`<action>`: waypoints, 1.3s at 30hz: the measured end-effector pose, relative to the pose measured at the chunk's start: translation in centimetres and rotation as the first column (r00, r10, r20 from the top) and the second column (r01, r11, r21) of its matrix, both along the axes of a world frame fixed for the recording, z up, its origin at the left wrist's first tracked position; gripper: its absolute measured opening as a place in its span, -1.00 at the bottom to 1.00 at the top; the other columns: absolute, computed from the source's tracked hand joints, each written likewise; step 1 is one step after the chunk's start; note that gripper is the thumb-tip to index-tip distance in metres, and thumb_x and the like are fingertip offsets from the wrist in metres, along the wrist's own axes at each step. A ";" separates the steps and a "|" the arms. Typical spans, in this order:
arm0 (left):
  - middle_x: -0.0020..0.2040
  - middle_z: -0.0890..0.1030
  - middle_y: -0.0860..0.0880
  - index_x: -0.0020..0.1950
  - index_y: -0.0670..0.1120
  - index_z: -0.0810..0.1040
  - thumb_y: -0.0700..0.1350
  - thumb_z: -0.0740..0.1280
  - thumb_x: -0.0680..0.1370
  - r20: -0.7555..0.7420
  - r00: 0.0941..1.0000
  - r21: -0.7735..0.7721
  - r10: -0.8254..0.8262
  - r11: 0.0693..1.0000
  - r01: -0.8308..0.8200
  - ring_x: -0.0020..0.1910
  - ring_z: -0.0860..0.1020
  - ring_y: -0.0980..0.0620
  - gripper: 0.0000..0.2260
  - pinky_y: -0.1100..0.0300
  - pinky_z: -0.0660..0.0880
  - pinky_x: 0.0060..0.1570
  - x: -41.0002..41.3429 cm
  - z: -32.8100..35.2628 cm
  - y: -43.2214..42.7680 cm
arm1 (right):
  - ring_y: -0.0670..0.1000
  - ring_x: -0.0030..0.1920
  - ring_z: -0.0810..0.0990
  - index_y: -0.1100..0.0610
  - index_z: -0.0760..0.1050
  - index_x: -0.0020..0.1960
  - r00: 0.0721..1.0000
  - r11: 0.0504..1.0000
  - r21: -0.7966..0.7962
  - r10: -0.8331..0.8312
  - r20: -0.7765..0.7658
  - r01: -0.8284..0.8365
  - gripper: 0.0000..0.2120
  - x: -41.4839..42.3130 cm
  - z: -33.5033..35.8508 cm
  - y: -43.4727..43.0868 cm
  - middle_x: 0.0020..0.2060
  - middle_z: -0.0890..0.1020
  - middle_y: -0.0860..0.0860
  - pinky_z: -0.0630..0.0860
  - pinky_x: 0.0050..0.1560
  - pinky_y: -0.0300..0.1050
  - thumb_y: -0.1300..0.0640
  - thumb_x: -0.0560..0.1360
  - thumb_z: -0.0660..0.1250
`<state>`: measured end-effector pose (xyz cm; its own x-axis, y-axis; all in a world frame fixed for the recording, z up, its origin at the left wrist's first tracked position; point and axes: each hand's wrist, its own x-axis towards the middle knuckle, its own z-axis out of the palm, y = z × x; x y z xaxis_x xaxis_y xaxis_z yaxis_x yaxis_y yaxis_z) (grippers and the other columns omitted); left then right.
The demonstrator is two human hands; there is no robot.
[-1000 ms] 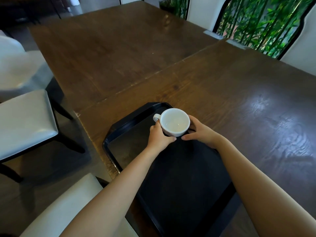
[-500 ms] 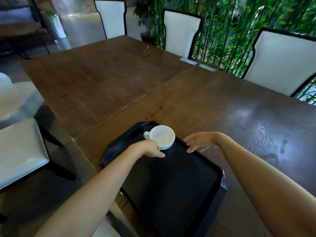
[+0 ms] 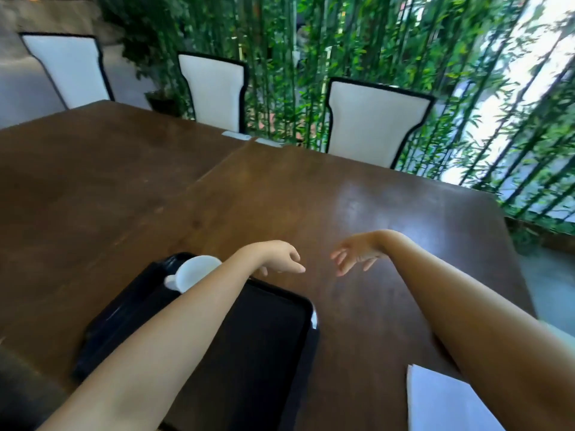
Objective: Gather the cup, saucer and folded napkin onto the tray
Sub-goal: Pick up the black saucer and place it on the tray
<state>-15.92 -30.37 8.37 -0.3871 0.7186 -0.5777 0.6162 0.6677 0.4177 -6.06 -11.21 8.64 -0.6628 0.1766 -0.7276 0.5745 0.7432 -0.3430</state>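
Note:
The white cup [image 3: 194, 272] stands at the far left corner of the black tray [image 3: 273, 331], partly covered by my left forearm. My left hand [image 3: 277, 256] hovers past the tray's far edge, fingers loosely curled, holding nothing. My right hand [image 3: 357, 253] hangs over the bare wood to the right of it, fingers spread and empty. A white folded napkin [image 3: 441, 402] lies on the table at the bottom right, near my right forearm. No saucer is in view.
The dark wooden table [image 3: 311, 194] stretches ahead, with a seam between two tops. Three white chairs [image 3: 373, 119] with black trim stand along the far side, in front of a bamboo screen. The table's right edge drops off at the right.
Both hands have let go of the cup, which stays on the tray, and have moved forward and to the right. The camera has tilted up and turned right, bringing the napkin into view.

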 end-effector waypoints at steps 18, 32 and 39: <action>0.15 0.56 -0.07 0.28 -0.11 0.48 0.09 0.24 0.54 -0.107 0.927 0.024 -0.360 0.931 0.365 0.08 0.57 -0.03 -0.60 0.01 0.61 -0.02 12.7 2.9 20.4 | 0.03 0.25 0.48 0.07 0.25 0.44 0.938 0.936 0.058 -0.344 -0.043 0.346 -0.40 20.2 3.8 14.6 0.35 0.44 0.04 0.48 0.24 0.09 0.09 0.46 0.37; 0.34 0.44 -0.03 0.39 -0.03 0.35 0.09 0.26 0.52 -0.144 0.891 0.034 -0.431 0.897 0.440 0.10 0.51 -0.05 -0.54 0.00 0.56 0.07 19.6 -0.5 27.7 | 0.04 0.21 0.52 0.06 0.28 0.42 0.866 0.866 0.036 -0.495 -0.077 0.498 -0.44 28.8 -0.5 19.7 0.29 0.50 0.02 0.54 0.15 -0.01 0.07 0.46 0.36; 0.42 0.37 -0.10 0.44 -0.06 0.27 0.05 0.25 0.54 -0.152 0.906 0.071 -0.395 0.910 0.408 0.36 0.37 -0.10 -0.50 0.08 0.35 0.28 20.5 -4.2 28.6 | 0.13 0.29 0.44 0.11 0.16 0.47 0.837 0.836 0.082 -0.530 -0.136 0.543 -0.30 30.3 -5.7 19.9 0.36 0.41 0.08 0.48 0.24 0.06 0.05 0.43 0.40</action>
<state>4.55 -1.73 4.13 -0.1210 0.8800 -0.4593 0.8771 0.3115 0.3656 24.21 8.71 2.94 -0.5102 0.6027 -0.6135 0.8600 0.3655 -0.3561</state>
